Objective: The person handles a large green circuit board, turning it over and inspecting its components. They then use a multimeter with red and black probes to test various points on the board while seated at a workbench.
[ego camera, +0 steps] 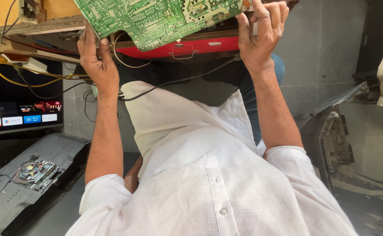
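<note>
i hold the green board (156,19) at the top of the frame, solder side showing, left hand (96,61) and right hand (261,35) each gripping an edge. it's lifted off the bench (47,25); no tool in hand yet. a lit screen (20,111) sits at left.

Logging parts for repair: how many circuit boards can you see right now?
2. A large green circuit board is held up by both hands at top; a small circuit board sits on the grey back panel lower left. Others may be hidden.
</note>
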